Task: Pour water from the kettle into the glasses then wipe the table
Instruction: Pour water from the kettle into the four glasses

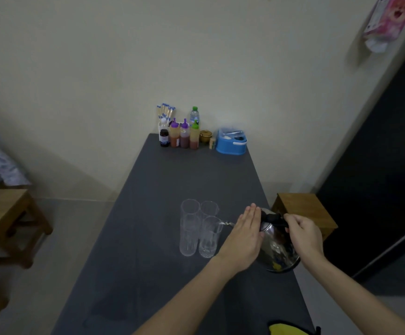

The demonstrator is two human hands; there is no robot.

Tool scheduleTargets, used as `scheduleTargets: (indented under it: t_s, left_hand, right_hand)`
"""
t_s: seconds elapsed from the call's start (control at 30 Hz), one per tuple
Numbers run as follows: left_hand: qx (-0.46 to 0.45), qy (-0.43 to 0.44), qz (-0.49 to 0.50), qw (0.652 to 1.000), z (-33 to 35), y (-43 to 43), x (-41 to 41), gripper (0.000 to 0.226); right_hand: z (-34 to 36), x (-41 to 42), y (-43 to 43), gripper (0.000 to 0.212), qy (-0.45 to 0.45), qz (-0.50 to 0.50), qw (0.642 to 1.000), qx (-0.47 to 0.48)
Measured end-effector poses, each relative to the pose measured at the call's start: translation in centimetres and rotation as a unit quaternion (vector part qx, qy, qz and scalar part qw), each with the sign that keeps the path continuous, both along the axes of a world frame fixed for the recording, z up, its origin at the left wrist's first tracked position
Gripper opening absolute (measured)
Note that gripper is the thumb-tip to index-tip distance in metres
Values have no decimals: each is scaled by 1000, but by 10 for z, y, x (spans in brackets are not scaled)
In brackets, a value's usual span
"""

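A shiny steel kettle [277, 250] with a black handle is tilted to the left over the dark grey table [162, 180]. Its spout reaches the rim of the near right glass [210, 238]. Several clear tall glasses stand in a tight cluster; the near left glass [189, 235] is beside it, with others [189, 206] behind. My right hand [304, 234] grips the kettle's black handle. My left hand [246, 234] lies flat, fingers together, against the kettle's lid and side. A yellow cloth [287, 330] lies at the table's near right edge.
Sauce bottles [184, 136], a water bottle [194, 116], a chopstick holder [165, 112], a small jar [205, 136] and a blue container [231, 142] stand at the far end by the wall. Wooden stools sit left [5, 213] and right [305, 209] of the table.
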State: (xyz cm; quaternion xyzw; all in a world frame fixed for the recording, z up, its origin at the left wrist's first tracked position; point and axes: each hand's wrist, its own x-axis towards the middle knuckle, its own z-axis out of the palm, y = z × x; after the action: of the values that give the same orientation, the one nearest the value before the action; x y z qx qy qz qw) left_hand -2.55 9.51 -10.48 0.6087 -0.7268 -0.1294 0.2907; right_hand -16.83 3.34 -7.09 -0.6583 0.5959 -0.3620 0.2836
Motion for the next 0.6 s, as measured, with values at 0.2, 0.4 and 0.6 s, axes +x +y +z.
scheduleTargets:
  t_s: [0.2, 0.4, 0.6]
  left_hand:
    - [2, -8, -2, 1000, 1, -1, 2, 56]
    - [10, -29, -16, 999, 7, -2, 7, 55]
    - [21, -39, -22, 999, 12, -3, 18, 58]
  right_hand:
    - [0, 1, 4, 37, -32, -7, 999, 13]
    - [-4, 6, 10, 32, -79, -55, 995, 34]
    - [-3, 16, 14, 34, -108, -57, 992, 25]
